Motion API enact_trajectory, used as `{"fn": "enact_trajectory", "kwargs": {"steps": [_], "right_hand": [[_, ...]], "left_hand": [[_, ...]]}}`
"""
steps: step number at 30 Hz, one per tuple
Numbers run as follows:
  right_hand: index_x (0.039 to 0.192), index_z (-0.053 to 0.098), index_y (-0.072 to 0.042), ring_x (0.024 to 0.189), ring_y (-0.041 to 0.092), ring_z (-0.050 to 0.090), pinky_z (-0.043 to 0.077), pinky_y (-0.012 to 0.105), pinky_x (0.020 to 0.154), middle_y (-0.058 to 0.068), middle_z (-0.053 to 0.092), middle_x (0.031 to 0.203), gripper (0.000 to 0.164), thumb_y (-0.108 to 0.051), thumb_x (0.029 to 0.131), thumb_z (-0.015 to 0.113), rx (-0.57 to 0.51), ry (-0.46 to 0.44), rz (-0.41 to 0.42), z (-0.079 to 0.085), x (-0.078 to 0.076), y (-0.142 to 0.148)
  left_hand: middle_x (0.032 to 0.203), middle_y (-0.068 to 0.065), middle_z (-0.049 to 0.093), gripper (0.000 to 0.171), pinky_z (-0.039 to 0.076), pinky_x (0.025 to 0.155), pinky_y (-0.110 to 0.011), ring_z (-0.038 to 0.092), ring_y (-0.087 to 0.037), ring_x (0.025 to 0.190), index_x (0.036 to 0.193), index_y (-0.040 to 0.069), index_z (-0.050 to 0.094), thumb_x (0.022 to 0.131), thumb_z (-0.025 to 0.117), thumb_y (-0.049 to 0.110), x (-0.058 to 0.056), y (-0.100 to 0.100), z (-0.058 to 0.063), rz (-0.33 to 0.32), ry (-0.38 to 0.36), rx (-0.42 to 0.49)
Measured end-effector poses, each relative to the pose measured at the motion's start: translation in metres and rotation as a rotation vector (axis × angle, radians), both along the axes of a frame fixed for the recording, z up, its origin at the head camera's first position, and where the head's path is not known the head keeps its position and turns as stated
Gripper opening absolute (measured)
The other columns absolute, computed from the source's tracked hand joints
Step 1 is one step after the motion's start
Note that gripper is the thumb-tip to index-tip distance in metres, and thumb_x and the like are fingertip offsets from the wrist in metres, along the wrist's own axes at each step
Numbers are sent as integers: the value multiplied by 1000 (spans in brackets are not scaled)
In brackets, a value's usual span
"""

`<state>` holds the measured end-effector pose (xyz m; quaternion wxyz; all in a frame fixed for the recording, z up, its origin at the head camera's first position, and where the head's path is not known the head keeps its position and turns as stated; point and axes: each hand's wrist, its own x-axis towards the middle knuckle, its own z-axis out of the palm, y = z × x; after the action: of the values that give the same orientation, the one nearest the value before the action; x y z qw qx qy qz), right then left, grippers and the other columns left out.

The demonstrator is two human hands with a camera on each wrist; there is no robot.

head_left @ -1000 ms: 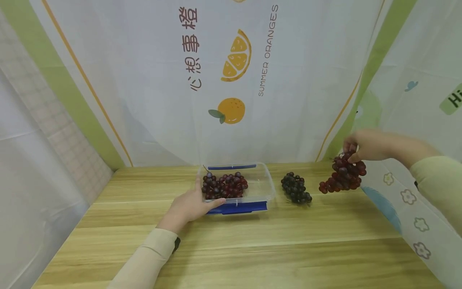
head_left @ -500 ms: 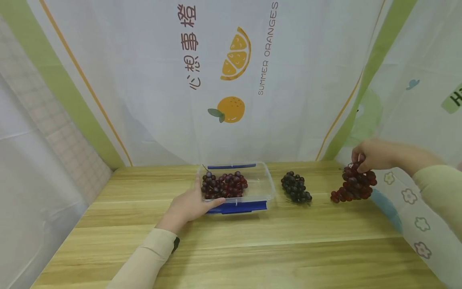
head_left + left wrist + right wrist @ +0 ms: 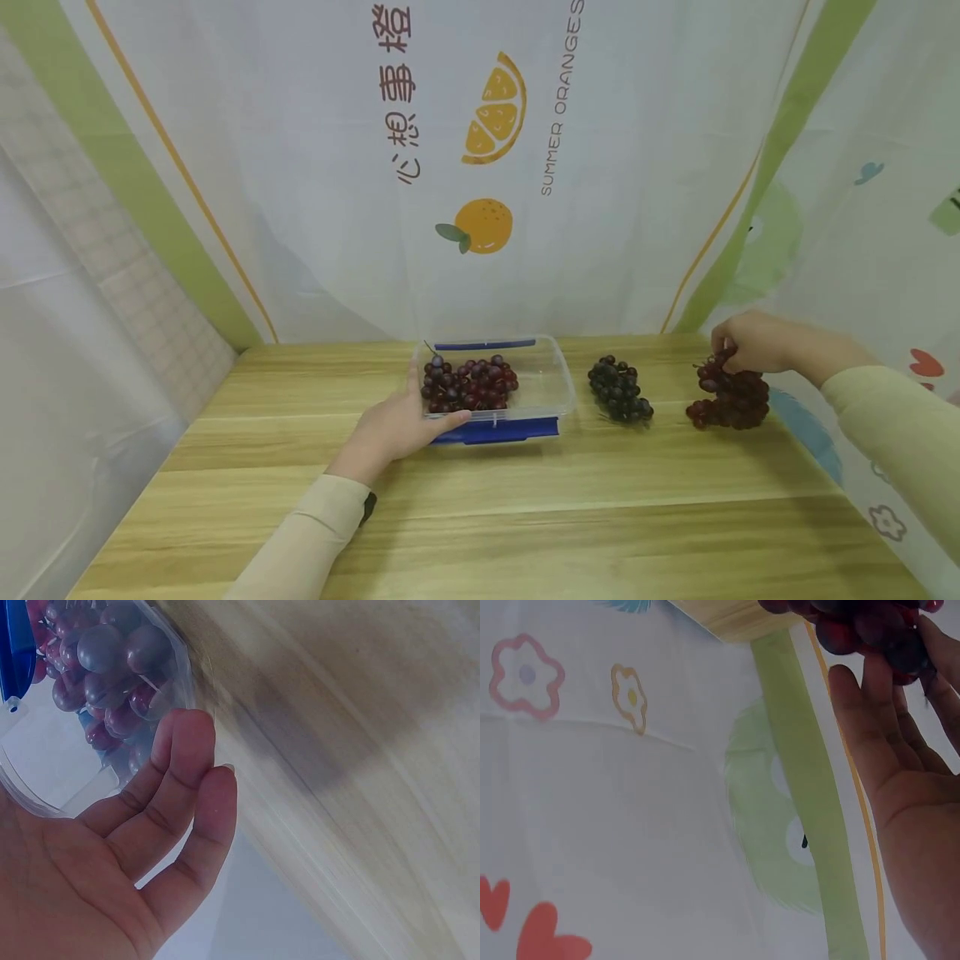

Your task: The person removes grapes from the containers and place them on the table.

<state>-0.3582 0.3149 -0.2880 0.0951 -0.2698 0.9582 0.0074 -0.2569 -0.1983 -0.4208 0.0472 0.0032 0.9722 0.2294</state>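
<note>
My left hand point(image 3: 390, 425) holds the left end of a clear plastic food container point(image 3: 543, 387) with blue clips, its thumb over the front rim and its fingers along the left side. Inside, a bunch of dark red grapes point(image 3: 472, 383) fills the left part; in the left wrist view these grapes point(image 3: 105, 667) show through the wall. At the table's right edge my right hand point(image 3: 757, 340) pinches the top of a bunch of red grapes point(image 3: 735, 400), which hangs low, at or just above the wood. In the right wrist view only part of the bunch point(image 3: 855, 626) shows.
A bunch of dark, nearly black grapes point(image 3: 618, 390) lies on the wooden table point(image 3: 487, 525) between the container and my right hand. A white printed curtain point(image 3: 337, 208) closes off the back, and more cloth hangs along both sides.
My right hand has carried the red grapes rightward, then lowered them toward the tabletop. My left hand, the container and the dark bunch stay where they were.
</note>
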Motion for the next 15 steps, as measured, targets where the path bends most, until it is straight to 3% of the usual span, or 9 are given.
{"fn": "enact_trajectory", "kwargs": {"steps": [4,11,15], "right_hand": [[98,74,-2,85,25,70,58,46,74,8,75,90,13,-2,87,79,-10,56,14,-10,-6,-1],[97,74,0,87,30,71,58,51,78,7,75,89,13,-5,86,81,-16,103,25,-29,-15,1],[98,75,0,88,30,71,58,52,80,7,75,90,12,-5,89,80,-27,123,26,-38,-19,2]], "left_hand": [[145,-26,66,137,46,52,-37,72,-26,73,169,26,-24,80,52,98,-1,0,0,2,-3,-3],[151,-26,61,139,48,55,-36,77,-35,93,170,18,-20,80,50,99,-2,0,0,6,-4,-28],[147,-27,64,138,47,53,-37,76,-31,85,170,19,-20,81,52,97,-1,1,1,9,-6,-24]]}}
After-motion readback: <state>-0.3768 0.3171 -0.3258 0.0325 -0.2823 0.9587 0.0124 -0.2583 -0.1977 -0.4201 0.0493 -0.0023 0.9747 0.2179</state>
